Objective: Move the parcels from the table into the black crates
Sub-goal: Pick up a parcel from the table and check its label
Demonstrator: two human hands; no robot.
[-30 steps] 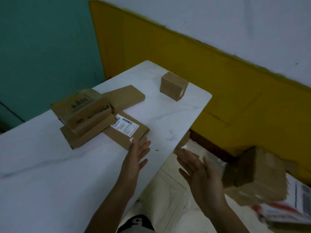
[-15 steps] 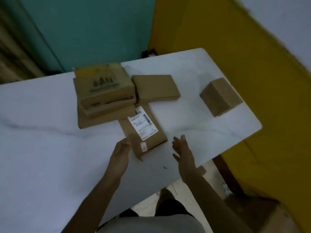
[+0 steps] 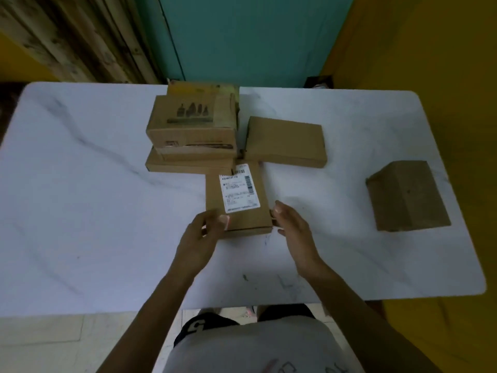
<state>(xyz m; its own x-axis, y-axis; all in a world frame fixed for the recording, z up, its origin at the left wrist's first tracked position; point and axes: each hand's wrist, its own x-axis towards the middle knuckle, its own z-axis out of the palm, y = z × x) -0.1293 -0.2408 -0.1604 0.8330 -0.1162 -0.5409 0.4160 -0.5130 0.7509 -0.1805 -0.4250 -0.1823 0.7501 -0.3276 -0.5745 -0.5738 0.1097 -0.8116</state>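
- Hands are both holding the labelled parcel (image 3: 236, 200) by its near end.
- Left hand (image 3: 200, 238) is gripping the near-left corner, with the thumb pressing on top just beside the white label and the fingers curling round the edge.
- Right hand (image 3: 291, 227) is pinching the near-right edge, with the thumb tip at the top rim and the fingers curling below the corner.
- Labelled parcel is lying flat on the white surface (image 3: 80, 211), label up, in the middle, its far end reaching the stack (image 3: 191, 130) and the flat parcel (image 3: 285, 141).
- Stack is sitting at the far middle of the surface, with a printed box on top of thinner ones.
- Flat parcel is lying just right of the stack, touching it.
- Cube parcel (image 3: 406, 195) is standing alone near the right edge, well apart from the others.
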